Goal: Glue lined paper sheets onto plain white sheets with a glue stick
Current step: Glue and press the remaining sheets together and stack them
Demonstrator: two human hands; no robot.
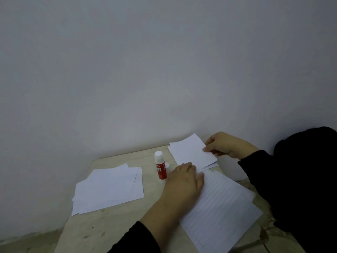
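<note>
Left hand point(182, 183) beside upright glue stick point(160, 167); right hand point(224, 145) pinches lined sheet point(191, 154).

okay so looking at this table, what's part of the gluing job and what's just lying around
Part of the job:
glue stick
plain sheets
small lined stack
large lined sheet

Lying about:
Nothing I can see; only the table and wall remain.

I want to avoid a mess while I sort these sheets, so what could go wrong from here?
1. The red glue stick with the white cap stands upright right beside the left hand; a sideways nudge could topple it.
2. The right hand pinches the top lined sheet of a loosely fanned stack; extra sheets might drag along.
3. The large lined sheet seems to overhang the near edge of the beige table and could slip.
</note>
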